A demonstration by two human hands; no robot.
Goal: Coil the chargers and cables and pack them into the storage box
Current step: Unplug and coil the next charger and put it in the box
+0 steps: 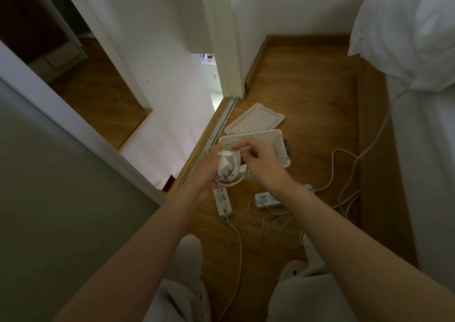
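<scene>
From the head camera, the person's left hand (pixel 205 174) is cupping a white charger (pixel 225 165) with its coiled cable (pixel 235 175), fingers curling round the bundle. The right hand (pixel 262 160) is pinching the cable's free end between thumb and fingertips, just above the coil. The bundle is hanging over the near edge of the open storage box (pixel 283 147), whose lid (pixel 256 121) is lying behind it on the floor. Two power strips (pixel 222 202) are waiting below with loose cords. If the end is not being tucked firmly, the loops are likely springing apart on release; a loosening left grip risks dropping the charger.
</scene>
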